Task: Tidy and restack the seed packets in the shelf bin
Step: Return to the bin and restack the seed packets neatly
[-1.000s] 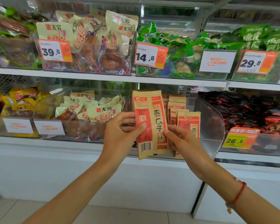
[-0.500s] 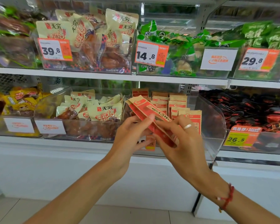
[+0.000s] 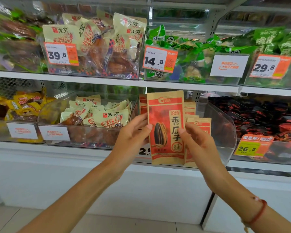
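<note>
A tan and red seed packet point(image 3: 166, 128) stands upright in front of the clear shelf bin point(image 3: 225, 132), its front with a black sunflower seed facing me. My left hand point(image 3: 131, 140) pinches its left edge, thumb on the front. My right hand point(image 3: 200, 145) pinches its right edge the same way. Behind it, more seed packets point(image 3: 198, 123) stand in rows inside the bin, partly hidden by the held packet and my right hand.
A bin of cream snack bags point(image 3: 97, 116) sits left of the seed bin, a bin of dark red and black packs point(image 3: 267, 118) to its right. The upper shelf point(image 3: 107, 81) carries bins with price tags 39.8, 14.8 and 29.8. White cabinet below.
The held packet was turned over between both hands: its back with the barcode faced me, it tilted flat mid-turn, and now it is upright with the front showing.
</note>
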Available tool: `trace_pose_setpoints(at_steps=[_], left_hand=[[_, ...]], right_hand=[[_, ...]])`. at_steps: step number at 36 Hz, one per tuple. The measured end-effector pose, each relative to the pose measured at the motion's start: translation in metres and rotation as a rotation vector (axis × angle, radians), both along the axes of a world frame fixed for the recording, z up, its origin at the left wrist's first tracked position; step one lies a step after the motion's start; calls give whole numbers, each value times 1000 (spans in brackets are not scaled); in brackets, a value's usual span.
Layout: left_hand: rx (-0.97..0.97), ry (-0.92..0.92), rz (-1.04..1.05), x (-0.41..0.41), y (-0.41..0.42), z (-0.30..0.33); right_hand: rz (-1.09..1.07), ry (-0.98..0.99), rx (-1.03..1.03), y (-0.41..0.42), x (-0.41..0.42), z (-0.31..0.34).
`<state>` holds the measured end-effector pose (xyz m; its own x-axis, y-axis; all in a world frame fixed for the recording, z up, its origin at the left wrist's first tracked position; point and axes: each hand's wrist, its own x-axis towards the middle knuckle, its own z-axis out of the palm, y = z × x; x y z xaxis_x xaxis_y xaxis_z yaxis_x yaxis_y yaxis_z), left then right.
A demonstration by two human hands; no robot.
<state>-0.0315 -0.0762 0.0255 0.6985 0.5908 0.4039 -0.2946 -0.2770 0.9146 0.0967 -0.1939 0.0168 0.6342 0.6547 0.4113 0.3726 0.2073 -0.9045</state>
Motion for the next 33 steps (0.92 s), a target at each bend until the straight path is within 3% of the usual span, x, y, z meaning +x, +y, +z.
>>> trace_pose_setpoints(at_steps=[4, 7, 9, 12, 15, 17, 21, 26, 29, 33], left_hand=[[101, -16, -52, 4, -6, -3], [168, -17, -28, 7, -6, -6], [249, -20, 29, 8, -3, -9], [418, 41, 111, 9, 0, -16], [496, 56, 136, 12, 1, -21], [509, 41, 136, 13, 3, -20], [471, -56, 193, 14, 5, -15], [467, -123, 491, 14, 17, -14], [495, -16, 554, 15, 31, -25], [813, 268, 542, 21, 43, -44]], right_hand=[[46, 140, 8, 1, 3, -5], [82, 126, -31, -2, 7, 0], [18, -12, -18, -5, 10, 8], [-195, -375, 68, -11, 22, 24], [-151, -675, 73, -13, 31, 36], [-100, -744, 67, -9, 28, 42], [-60, -743, 88, 0, 24, 53], [-180, -668, 244, 1, 41, 76], [-267, -638, 307, -1, 61, 84], [-294, -714, 122, 12, 88, 82]])
